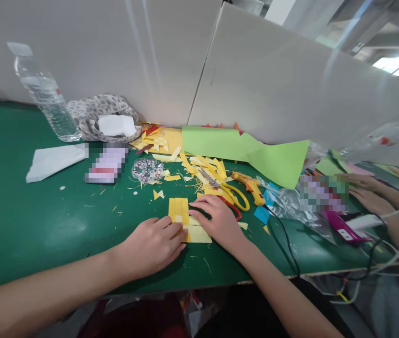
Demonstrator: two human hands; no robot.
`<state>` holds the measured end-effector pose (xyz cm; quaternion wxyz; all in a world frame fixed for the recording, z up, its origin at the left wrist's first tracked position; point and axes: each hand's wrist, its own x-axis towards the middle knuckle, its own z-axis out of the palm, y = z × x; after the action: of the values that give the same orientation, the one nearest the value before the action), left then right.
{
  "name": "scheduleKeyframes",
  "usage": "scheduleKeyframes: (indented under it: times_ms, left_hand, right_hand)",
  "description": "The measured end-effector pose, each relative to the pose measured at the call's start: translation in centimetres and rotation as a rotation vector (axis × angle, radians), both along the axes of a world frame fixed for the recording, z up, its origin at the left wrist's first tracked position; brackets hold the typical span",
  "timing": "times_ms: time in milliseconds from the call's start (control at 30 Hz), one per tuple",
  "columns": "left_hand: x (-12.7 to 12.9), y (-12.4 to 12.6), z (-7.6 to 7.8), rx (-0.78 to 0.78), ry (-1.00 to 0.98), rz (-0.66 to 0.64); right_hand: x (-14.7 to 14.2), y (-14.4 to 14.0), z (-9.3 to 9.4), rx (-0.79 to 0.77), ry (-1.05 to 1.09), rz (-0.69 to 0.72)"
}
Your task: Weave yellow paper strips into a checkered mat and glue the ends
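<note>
Both hands press flat on the woven yellow paper strips (182, 219) near the green table's (26, 225) near edge, left hand (152, 246) pinning the near corner, right hand (217, 220) flattening the right side, scissors (229, 192) lying just beyond

No text, brand, number or sign can be read anywhere. The water bottle (46, 96), well beyond the left hand's fingers (171, 230), carries a label too small and washed out to make out. Two items on the worktop (16, 220), one beyond the left fingers and one right of the right hand's fingers (199, 206), are blurred beyond reading.
</note>
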<state>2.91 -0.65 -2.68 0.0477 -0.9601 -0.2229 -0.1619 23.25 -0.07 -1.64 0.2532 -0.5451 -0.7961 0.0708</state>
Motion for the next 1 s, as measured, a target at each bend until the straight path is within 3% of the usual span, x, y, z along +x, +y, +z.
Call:
scheduleKeyframes:
  times_ms: [133, 267, 833, 1000]
  left_hand:
    - [0.03, 0.14, 0.05, 0.016, -0.010, -0.001]
    - [0.19, 0.24, 0.19, 0.012, -0.018, 0.013]
    - [0.71, 0.12, 0.38, -0.005, 0.080, 0.089]
    - [0.72, 0.05, 0.34, 0.003, 0.092, 0.091]
  right_hand:
    - [0.42, 0.06, 0.65, -0.163, 0.143, -0.060]
    - [0.25, 0.42, 0.45, -0.219, 0.070, -0.028]
    - [0.23, 0.18, -0.23, -0.154, 0.046, -0.022]
    - [-0.13, 0.79, -0.14, 0.033, -0.021, -0.014]
